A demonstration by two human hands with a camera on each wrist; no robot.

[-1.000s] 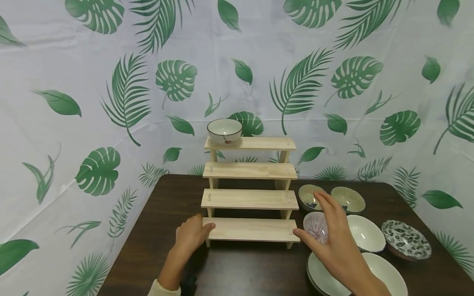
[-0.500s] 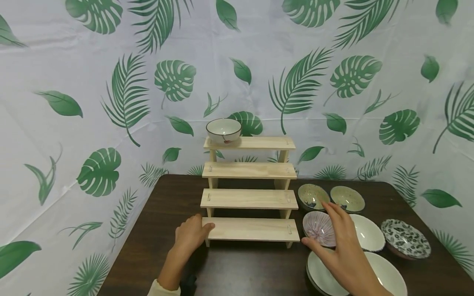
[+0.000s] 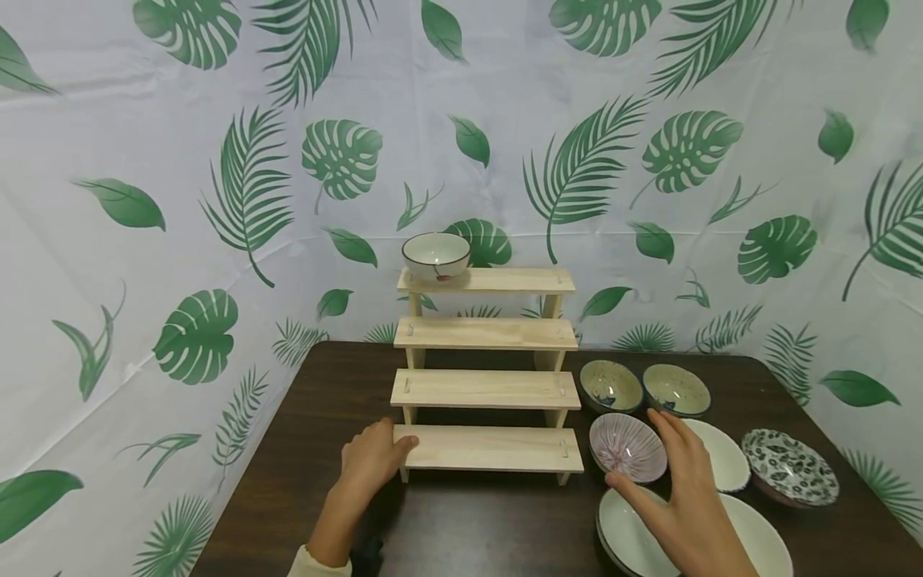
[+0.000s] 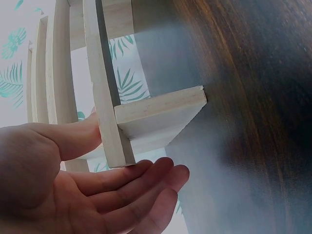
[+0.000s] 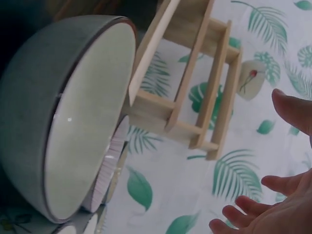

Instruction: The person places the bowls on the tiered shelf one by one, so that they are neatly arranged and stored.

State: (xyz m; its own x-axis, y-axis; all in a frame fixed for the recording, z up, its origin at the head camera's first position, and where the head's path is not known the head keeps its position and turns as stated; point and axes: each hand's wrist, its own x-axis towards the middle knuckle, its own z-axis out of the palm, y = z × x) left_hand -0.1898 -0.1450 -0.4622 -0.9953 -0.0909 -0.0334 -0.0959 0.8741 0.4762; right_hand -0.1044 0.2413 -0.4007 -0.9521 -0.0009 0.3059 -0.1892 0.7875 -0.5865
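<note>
The wooden stand [image 3: 486,390] is gripped at its near left end by the left hand [image 3: 371,461]; the right hand [image 3: 678,503] is held over bowls [image 3: 629,450] on the worktop's [image 3: 483,529] right side.

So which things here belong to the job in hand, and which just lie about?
Probably the job:
four-tier pale wooden stand, gripped by the left hand
white dark-rimmed ceramic bowl on its top tier
pink-streaked ceramic bowl near the right hand
other white, green-speckled and black-patterned ceramic bowls

Probably surroundings:
dark wooden table
white leaf-print cloth backdrop
unclear black object
</note>
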